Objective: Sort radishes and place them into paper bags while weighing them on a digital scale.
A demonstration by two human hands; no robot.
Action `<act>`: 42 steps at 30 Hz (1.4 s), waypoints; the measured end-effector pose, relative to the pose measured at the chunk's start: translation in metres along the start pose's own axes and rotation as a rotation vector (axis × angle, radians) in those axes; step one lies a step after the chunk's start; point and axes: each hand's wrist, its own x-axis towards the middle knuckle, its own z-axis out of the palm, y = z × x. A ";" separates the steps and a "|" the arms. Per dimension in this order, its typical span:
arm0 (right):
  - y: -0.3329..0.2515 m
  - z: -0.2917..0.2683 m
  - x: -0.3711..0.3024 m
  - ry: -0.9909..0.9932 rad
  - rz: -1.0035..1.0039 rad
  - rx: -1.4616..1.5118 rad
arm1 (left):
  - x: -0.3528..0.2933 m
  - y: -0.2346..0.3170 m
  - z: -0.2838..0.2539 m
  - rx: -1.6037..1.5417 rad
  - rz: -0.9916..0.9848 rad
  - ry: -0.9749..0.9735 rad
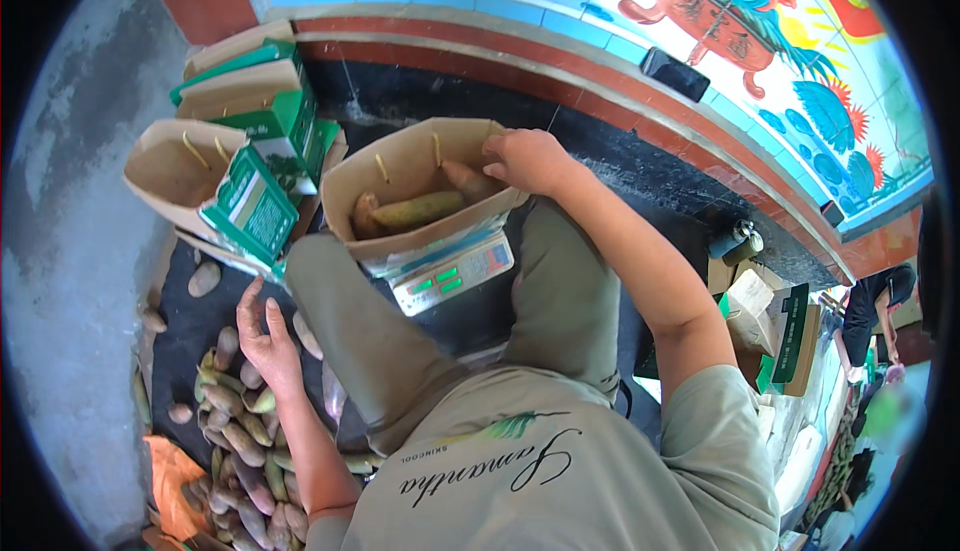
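An open brown paper bag (pixel 400 166) stands between my knees on a white digital scale (pixel 470 273) with a lit green display. Inside it lie several long vegetables, one a greenish piece (pixel 418 211); they look like roots or tubers, their exact kind unclear. My right hand (pixel 535 161) is at the bag's far right corner, its fingers curled over the rim. On the left, my left hand (pixel 268 341) is empty with its fingers apart, beside a heap of similar brown, green and purplish vegetables (pixel 245 441) on the dark floor covering.
Several open green and brown carton bags (pixel 225 186) stand to the left of the scale. Orange plastic (pixel 178 486) lies by the heap. A phone (pixel 675 74) rests on the painted wall's ledge. Cans (pixel 740 241) and more cartons (pixel 790 336) are at right; other people are beyond.
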 end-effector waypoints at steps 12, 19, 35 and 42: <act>0.048 0.059 0.011 0.302 0.095 0.436 | 0.035 0.026 0.128 0.372 0.288 -0.737; 0.043 0.096 0.066 0.404 0.012 0.243 | 0.042 -0.018 0.164 0.736 0.155 -1.044; 0.079 0.146 0.105 0.136 0.140 0.076 | 0.032 -0.040 0.177 0.549 0.404 -0.812; 0.136 0.131 0.017 0.220 0.321 0.149 | 0.065 -0.002 0.211 0.597 0.597 -0.873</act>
